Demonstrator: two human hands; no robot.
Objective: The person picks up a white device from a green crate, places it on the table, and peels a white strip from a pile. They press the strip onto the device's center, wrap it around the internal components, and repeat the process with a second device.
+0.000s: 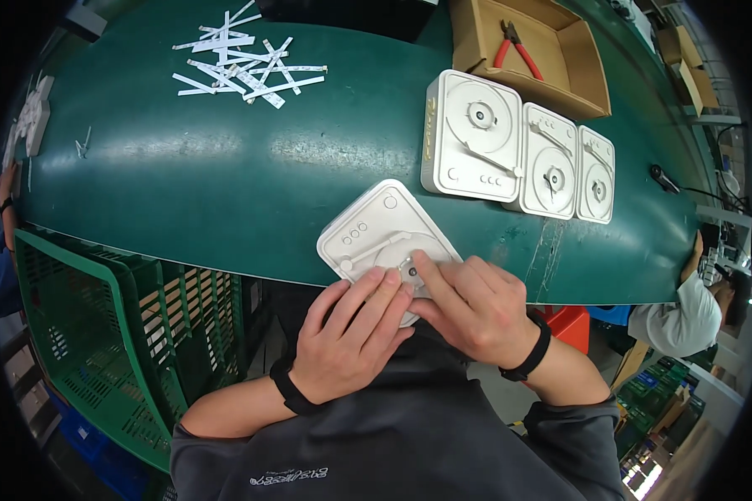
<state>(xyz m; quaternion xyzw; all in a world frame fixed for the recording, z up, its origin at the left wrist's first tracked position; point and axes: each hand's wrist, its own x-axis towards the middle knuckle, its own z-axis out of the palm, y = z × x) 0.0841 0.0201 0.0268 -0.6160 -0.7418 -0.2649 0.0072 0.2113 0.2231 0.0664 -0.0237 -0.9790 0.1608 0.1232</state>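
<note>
White, round-cornered turntable-shaped unit (383,222) with tonearm is lying at the near edge of the counter (226,192), long axis running far-left to near-right, left hand (347,338) and right hand (480,309) touching its disc, grip indeterminate.

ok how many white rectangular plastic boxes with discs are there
4: one box under the left hand and right hand; a left box, middle box and right box side by side at right on the green table. White pieces far left are too unclear to count.
</note>
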